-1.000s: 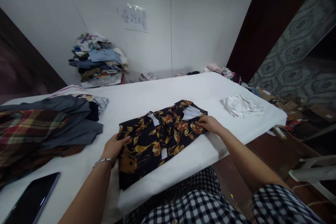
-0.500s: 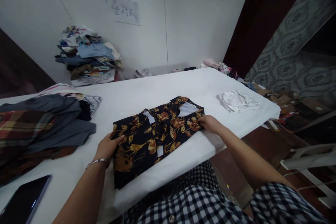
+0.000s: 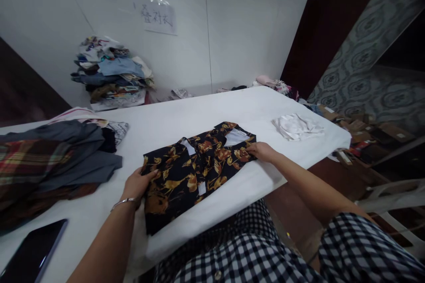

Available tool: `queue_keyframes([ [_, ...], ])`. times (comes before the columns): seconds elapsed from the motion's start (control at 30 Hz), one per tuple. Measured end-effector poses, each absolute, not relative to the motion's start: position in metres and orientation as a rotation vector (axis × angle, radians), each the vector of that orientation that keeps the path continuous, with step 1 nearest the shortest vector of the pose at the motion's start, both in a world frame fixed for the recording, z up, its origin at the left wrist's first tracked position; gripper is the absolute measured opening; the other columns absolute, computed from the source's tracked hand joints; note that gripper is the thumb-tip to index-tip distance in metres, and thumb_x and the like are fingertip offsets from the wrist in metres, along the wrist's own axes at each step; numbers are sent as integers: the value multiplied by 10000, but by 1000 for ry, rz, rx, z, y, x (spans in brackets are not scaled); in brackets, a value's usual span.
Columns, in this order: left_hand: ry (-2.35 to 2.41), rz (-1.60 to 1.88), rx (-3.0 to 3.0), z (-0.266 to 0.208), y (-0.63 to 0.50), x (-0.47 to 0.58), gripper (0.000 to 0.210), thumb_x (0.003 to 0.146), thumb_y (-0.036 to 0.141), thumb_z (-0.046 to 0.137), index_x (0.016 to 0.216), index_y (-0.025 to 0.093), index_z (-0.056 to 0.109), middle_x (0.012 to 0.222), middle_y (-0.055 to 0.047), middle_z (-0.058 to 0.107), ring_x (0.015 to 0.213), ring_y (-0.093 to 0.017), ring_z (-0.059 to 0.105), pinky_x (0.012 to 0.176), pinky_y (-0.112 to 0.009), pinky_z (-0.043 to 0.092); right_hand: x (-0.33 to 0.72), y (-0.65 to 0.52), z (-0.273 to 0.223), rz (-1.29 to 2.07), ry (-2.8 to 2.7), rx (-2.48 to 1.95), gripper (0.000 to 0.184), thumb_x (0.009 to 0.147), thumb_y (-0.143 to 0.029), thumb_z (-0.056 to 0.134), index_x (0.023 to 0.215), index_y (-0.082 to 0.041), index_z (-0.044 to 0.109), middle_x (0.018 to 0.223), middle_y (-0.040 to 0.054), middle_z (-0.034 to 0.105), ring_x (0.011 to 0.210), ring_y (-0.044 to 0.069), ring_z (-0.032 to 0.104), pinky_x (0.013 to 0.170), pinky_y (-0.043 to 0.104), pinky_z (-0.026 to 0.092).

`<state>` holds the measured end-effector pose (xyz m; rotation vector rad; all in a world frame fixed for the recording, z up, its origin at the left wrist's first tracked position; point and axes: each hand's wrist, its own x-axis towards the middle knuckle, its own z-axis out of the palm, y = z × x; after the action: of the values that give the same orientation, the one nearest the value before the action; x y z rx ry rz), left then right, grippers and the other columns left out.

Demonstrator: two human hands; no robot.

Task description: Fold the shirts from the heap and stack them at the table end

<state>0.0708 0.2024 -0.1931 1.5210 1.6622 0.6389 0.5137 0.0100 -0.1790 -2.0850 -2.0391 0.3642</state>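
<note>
Partly hidden, left hand (image 3: 137, 184) gripping floral shirt (image 3: 177, 179), right hand (image 3: 263, 151) pinching its right edge, phone (image 3: 35, 247) cut off

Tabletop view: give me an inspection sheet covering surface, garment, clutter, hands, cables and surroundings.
Surface: white table, pale throughout.
Garment: dark floral garment, lying near the front edge.
Clutter: phone and heaped clothes at left; white cloth item at right.
Hands: left hand and right hand at the garment's opposite ends; how firmly they grip is unclear.
Cables: nothing seen for certain.
Surroundings: clothes stack against the wall, handwritten sign above; boxes at far right.
</note>
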Motion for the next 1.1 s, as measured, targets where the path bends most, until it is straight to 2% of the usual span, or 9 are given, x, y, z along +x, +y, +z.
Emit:
queue_keyframes([
  [0.23,1662,657,1502,-189,200,72,566,542,407,744,1042,157,658,891,-87,724,790,-258,670,703,-348,524,521,8,-192,628,-1444,-1966,230,797,-278,546,906,-209,736,935,39,719,834,219,644,793,319,491],
  [0.47,1667,645,1526,-192,202,71,566,561,417,734,1061,165,652,906,-90,726,799,-261,671,700,-345,522,516,13,-196,631,-1105,-1952,317,819,-348,471,881,-122,686,675,47,654,563,151,563,547,273,467],
  [0.53,1684,622,1543,-189,200,72,549,580,414,722,1063,162,652,917,-97,724,815,-268,670,704,-348,520,514,12,-191,621,-1134,-1940,283,822,-322,482,890,-136,684,728,51,660,619,159,582,596,286,483],
  [0.6,1699,595,1561,-186,199,73,535,596,413,710,1065,162,652,931,-102,721,832,-272,669,710,-349,517,512,9,-185,568,-1320,-1921,233,802,-267,528,949,-180,687,859,49,674,774,181,609,727,315,494],
  [0.67,1694,591,1557,-185,198,73,535,599,413,707,1069,165,650,931,-99,722,830,-270,670,704,-343,517,510,4,-179,484,-1642,-1907,316,767,-182,565,1060,-239,670,1019,41,658,947,199,590,858,341,461],
  [0.77,1677,620,1511,-184,196,74,532,593,402,710,1068,171,648,920,-89,724,806,-258,674,680,-329,523,507,0,-173,393,-1996,-1923,484,742,-122,579,1197,-280,612,1156,51,605,1081,217,537,923,350,423],
  [0.83,1684,626,1500,-181,193,76,522,592,394,712,1060,172,651,918,-85,725,803,-254,674,680,-325,525,505,0,-173,361,-2064,-1956,460,767,-146,578,1204,-283,610,1146,56,599,1091,222,526,911,338,423],
  [0.97,1705,607,1489,-174,189,80,534,607,379,708,1091,164,639,941,-89,723,828,-254,675,706,-325,525,503,8,-177,323,-2113,-1962,272,873,-214,476,1040,-254,688,1010,55,624,1002,196,553,837,292,430],
  [1.1,1718,590,1536,-175,191,79,522,624,376,697,1091,151,639,975,-100,717,873,-260,670,732,-324,519,505,18,-181,386,-1989,-1997,218,856,-202,480,929,-201,686,966,64,634,914,187,558,800,288,416],
])
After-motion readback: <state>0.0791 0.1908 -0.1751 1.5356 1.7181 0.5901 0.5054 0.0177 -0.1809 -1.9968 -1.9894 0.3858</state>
